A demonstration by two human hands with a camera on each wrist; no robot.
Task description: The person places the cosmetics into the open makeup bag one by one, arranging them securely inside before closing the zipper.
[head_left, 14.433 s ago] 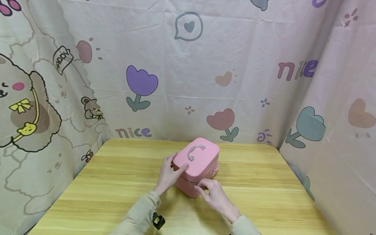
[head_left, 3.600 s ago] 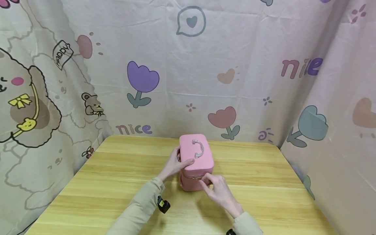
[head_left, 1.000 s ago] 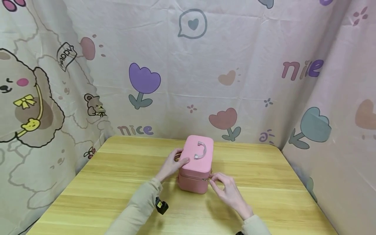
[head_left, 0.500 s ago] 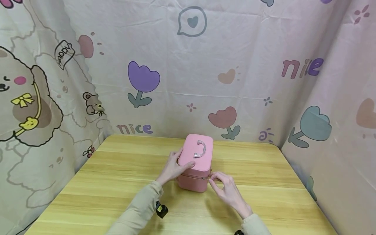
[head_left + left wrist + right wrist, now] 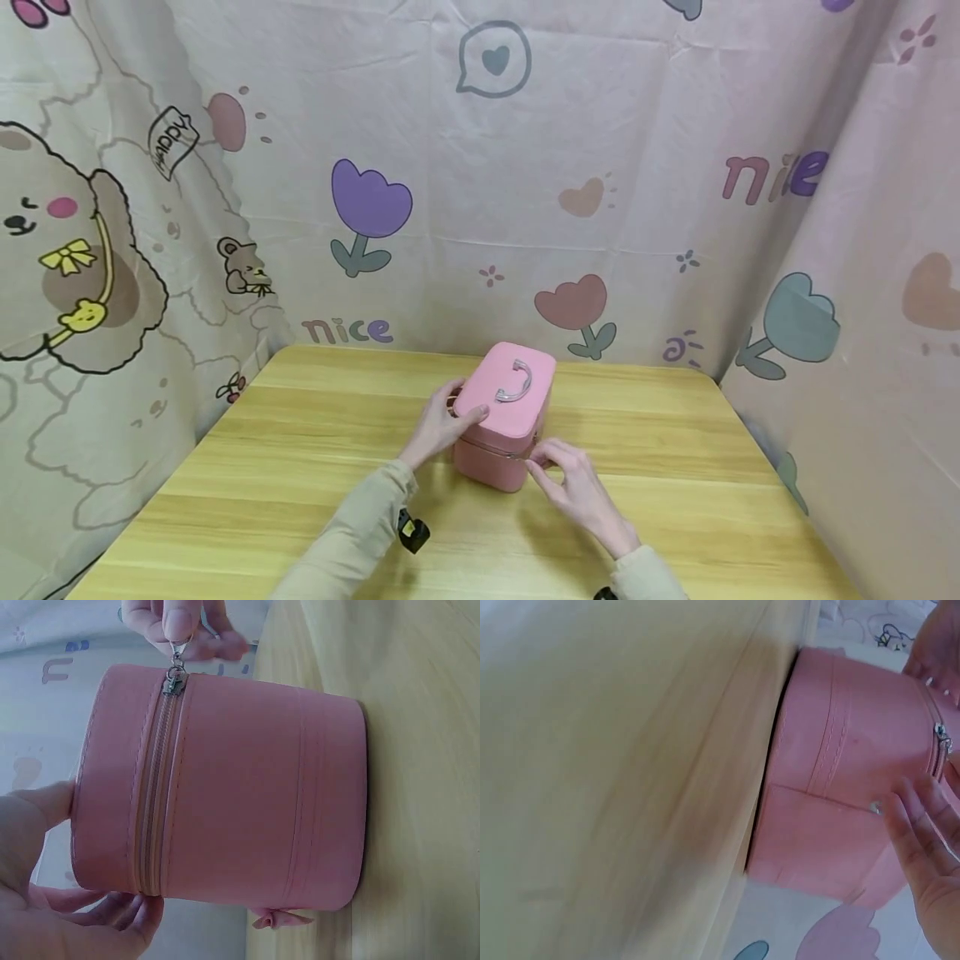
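A pink cosmetic case (image 5: pixel 495 400) with a silver handle (image 5: pixel 517 383) on its lid stands on the wooden table. My left hand (image 5: pixel 442 423) grips the lid at its left side, thumb on top and fingers down the side. In the left wrist view a zipper (image 5: pixel 159 772) runs round the case below the lid, its teeth together along the visible stretch. Thumb and finger of my right hand (image 5: pixel 573 483) pinch the zipper pull (image 5: pixel 177 656) at the case's near right corner. A small pink bow (image 5: pixel 279 919) sits low on one side.
The light wood table (image 5: pixel 337 417) carries the case near its middle. A printed curtain (image 5: pixel 465 167) hangs behind the table and along both sides. A black wrist camera (image 5: pixel 412 532) hangs under my left sleeve.
Since the oldest frame the case has turned roughly half round, with the zipper pull still pinched. In the last half second its far end swings right, and my right hand shifts slightly left.
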